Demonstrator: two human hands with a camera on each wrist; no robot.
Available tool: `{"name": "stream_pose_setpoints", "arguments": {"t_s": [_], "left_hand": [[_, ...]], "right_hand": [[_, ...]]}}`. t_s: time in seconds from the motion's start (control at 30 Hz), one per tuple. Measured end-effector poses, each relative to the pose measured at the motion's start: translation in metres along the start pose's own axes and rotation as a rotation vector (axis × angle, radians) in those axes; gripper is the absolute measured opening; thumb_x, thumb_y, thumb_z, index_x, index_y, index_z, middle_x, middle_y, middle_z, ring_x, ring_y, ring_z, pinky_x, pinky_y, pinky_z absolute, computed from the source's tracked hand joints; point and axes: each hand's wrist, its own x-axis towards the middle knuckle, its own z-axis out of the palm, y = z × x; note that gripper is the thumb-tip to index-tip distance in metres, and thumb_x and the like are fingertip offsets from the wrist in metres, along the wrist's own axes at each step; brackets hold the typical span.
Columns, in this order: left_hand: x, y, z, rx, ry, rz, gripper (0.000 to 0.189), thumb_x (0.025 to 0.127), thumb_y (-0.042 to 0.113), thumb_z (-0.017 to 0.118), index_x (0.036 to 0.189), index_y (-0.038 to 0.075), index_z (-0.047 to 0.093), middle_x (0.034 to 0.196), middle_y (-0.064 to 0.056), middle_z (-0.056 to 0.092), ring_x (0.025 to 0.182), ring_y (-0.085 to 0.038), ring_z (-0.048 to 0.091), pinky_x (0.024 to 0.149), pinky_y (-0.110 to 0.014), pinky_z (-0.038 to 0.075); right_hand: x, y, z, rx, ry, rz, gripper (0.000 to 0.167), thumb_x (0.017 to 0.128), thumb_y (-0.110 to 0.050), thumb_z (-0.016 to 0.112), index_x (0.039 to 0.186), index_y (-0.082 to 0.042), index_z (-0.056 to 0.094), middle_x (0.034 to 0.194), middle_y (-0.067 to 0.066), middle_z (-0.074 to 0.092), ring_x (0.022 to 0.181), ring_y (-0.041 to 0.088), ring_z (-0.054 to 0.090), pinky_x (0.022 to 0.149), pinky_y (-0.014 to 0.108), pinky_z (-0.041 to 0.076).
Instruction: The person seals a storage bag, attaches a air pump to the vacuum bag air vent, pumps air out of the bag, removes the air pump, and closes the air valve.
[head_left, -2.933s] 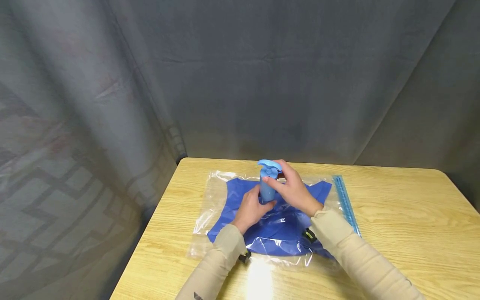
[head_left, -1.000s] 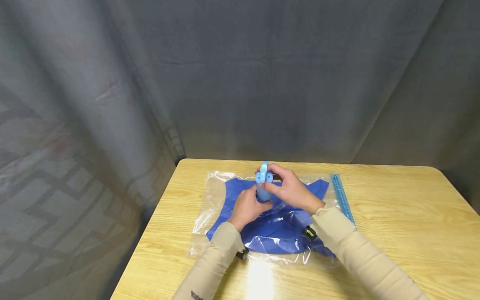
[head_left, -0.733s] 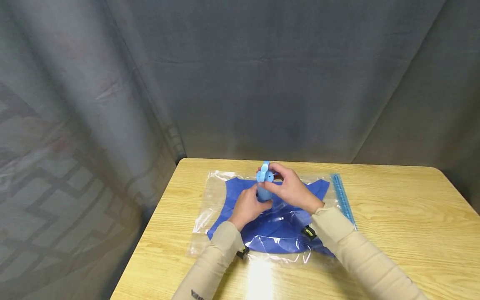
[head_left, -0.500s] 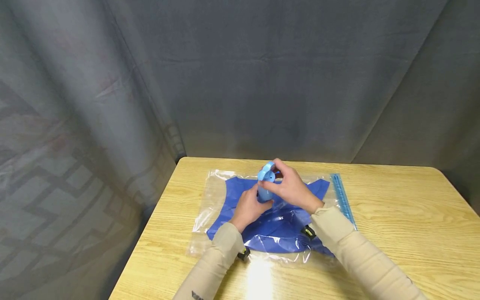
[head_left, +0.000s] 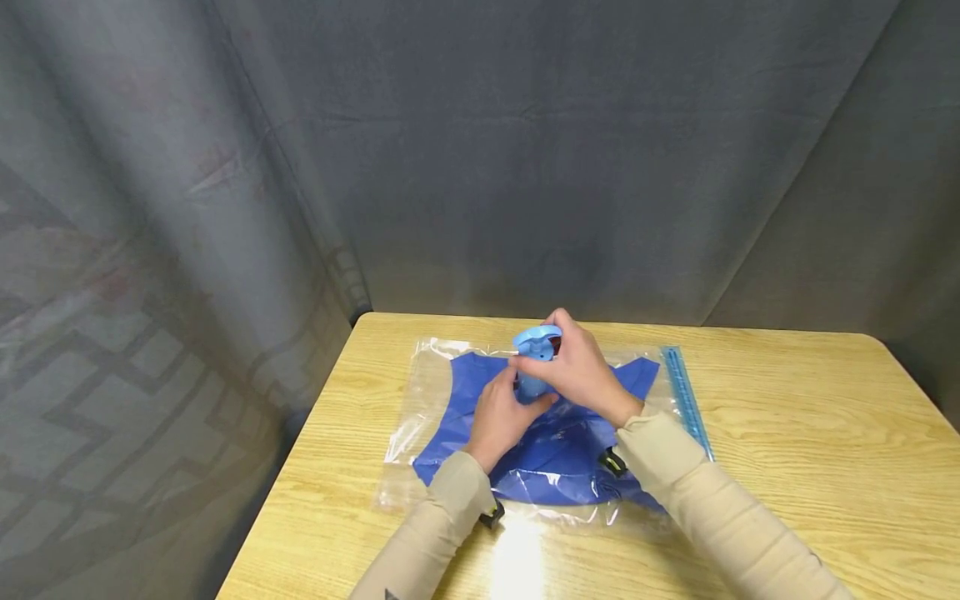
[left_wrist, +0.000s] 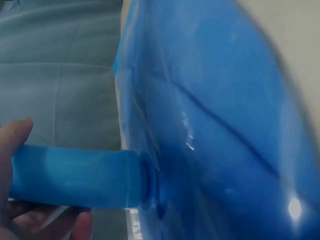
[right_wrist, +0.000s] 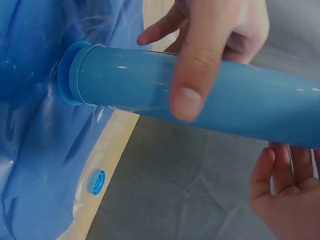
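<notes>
A light blue hand pump (head_left: 531, 388) stands upright on a clear vacuum storage bag (head_left: 408, 425), which lies flat with folded blue fabric (head_left: 551, 483) inside. My left hand (head_left: 501, 421) grips the pump's barrel, with the thumb across it in the right wrist view. At the top, my right hand (head_left: 583, 373) holds the pump by its curved handle (head_left: 537, 336) and head. The pump's flanged base (right_wrist: 75, 75) sits against the bag's surface. In the right wrist view the right hand's fingers curl beside the barrel, while the handle lies out of frame.
A small round blue cap (right_wrist: 97, 181) rests at the bag's edge. The bag's blue zip strip (head_left: 688, 404) runs along its right side on the wooden table (head_left: 810, 417). Grey curtains (head_left: 525, 167) hang behind and to the left.
The handle pointed away from me about a second ago; my right hand has turned it, and it now lies crosswise. My left hand stays on the barrel, its thumb shifted slightly right.
</notes>
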Motion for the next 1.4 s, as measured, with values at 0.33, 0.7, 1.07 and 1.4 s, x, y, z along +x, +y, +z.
{"name": "stream_pose_setpoints", "arguments": {"t_s": [0.33, 0.7, 1.07, 1.4], "left_hand": [[0.006, 0.004, -0.003, 0.105, 0.047, 0.06, 0.045, 0.075, 0.04, 0.078, 0.107, 0.01, 0.067, 0.099, -0.008, 0.073, 0.089, -0.027, 0.07, 0.076, -0.04, 0.054], [0.011, 0.005, -0.011, 0.101, -0.045, 0.037, 0.043, 0.076, 0.039, 0.077, 0.106, 0.01, 0.068, 0.096, -0.007, 0.073, 0.084, -0.024, 0.07, 0.072, -0.038, 0.054], [0.01, 0.004, -0.015, 0.001, -0.113, 0.042, 0.036, 0.077, 0.031, 0.078, 0.106, 0.012, 0.066, 0.099, -0.006, 0.073, 0.086, -0.021, 0.069, 0.076, -0.035, 0.054], [0.01, 0.004, -0.011, -0.051, -0.115, 0.006, 0.041, 0.078, 0.03, 0.077, 0.112, 0.012, 0.064, 0.104, -0.007, 0.072, 0.095, -0.022, 0.068, 0.084, -0.036, 0.053]], "right_hand": [[0.004, 0.003, 0.003, -0.024, 0.003, 0.0, 0.032, 0.077, -0.033, 0.079, 0.09, -0.014, 0.057, 0.089, 0.001, 0.059, 0.076, 0.018, 0.057, 0.067, 0.033, 0.047], [0.001, 0.011, 0.002, 0.148, -0.158, -0.044, 0.033, 0.094, -0.026, 0.063, 0.123, -0.009, 0.062, 0.117, 0.01, 0.068, 0.108, 0.021, 0.064, 0.094, 0.04, 0.05], [-0.001, 0.019, -0.009, 0.254, -0.203, -0.138, 0.037, 0.088, -0.01, 0.068, 0.125, -0.006, 0.062, 0.12, 0.011, 0.066, 0.107, 0.008, 0.062, 0.101, 0.043, 0.046], [0.0, 0.014, -0.009, 0.192, -0.17, -0.099, 0.041, 0.083, -0.014, 0.075, 0.122, -0.009, 0.062, 0.113, 0.008, 0.067, 0.099, 0.017, 0.062, 0.091, 0.043, 0.05]]}}
